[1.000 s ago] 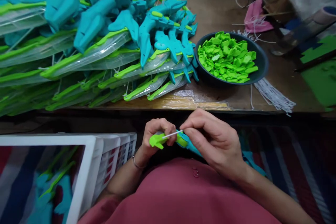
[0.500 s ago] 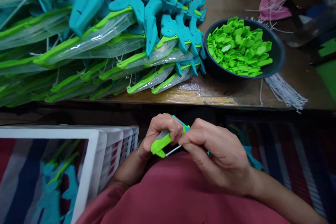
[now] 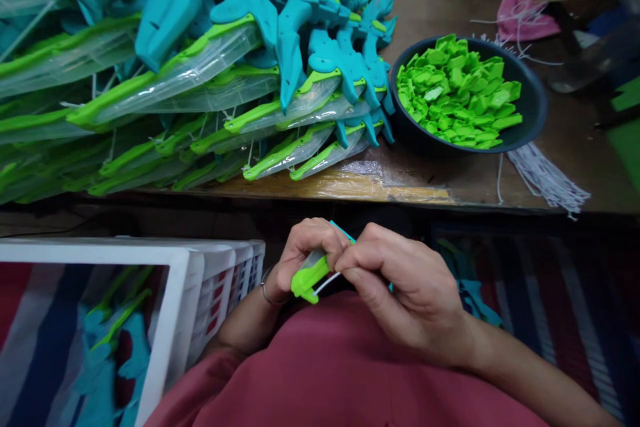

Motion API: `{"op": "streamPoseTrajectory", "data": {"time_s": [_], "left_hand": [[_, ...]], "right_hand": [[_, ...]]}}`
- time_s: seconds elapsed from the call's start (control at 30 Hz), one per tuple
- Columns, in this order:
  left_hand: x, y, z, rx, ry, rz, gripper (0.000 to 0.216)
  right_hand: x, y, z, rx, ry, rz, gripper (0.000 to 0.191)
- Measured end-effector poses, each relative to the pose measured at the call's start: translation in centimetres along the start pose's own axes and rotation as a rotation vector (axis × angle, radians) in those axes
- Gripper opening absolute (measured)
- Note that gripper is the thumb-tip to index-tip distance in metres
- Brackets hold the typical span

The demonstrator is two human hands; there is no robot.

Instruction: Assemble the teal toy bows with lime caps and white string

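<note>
My left hand (image 3: pixel 311 248) is wrapped around a green, clear and teal plastic toy (image 3: pixel 309 280), held in front of my body. A white cord (image 3: pixel 327 282) comes out of the green end of the toy and runs up to my right hand (image 3: pixel 407 293). Thumb and forefinger of that hand are pinched on the cord, close against the left fingers. The toy's far part is mostly hidden behind my hands, with only a bit of teal showing above.
Similar teal and green toys (image 3: pixel 240 7) are piled on the table at left. A dark bowl (image 3: pixel 535 103) holds many small green pieces. White cords (image 3: pixel 547 177) hang over the table edge (image 3: pixel 415 193). A white crate (image 3: pixel 175 300) stands lower left, with more toys visible through it.
My right hand has moved slightly left, nearer the left hand and the toy's green end. Less of the cord shows between them. The left hand keeps its grip.
</note>
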State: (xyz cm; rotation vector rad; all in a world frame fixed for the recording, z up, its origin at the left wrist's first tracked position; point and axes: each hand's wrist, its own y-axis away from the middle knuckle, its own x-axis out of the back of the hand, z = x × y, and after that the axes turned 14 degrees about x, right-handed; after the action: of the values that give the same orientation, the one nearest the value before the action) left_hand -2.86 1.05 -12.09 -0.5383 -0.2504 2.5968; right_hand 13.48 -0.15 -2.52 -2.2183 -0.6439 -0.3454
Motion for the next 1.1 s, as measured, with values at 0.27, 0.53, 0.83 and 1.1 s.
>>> {"op": "streamPoseTrajectory", "data": {"time_s": [0.27,0.53,0.83,1.1], "left_hand": [[0.19,-0.29,-0.41,-0.026,0.057,-0.056,0.07],[-0.21,-0.21,-0.37,0.011,0.123,-0.036,0.074],[-0.23,-0.12,0.27,0.134,0.043,0.036,0.078],[0.01,0.23,0.12,0.126,0.05,0.005,0.074]], "right_hand": [[0.21,0.06,-0.46,-0.007,0.062,-0.017,0.011],[0.21,0.3,-0.18,-0.007,0.074,-0.017,0.012],[0.13,0.31,-0.29,-0.035,0.07,-0.007,0.012],[-0.06,0.36,-0.17,-0.013,0.046,-0.002,0.014]]}}
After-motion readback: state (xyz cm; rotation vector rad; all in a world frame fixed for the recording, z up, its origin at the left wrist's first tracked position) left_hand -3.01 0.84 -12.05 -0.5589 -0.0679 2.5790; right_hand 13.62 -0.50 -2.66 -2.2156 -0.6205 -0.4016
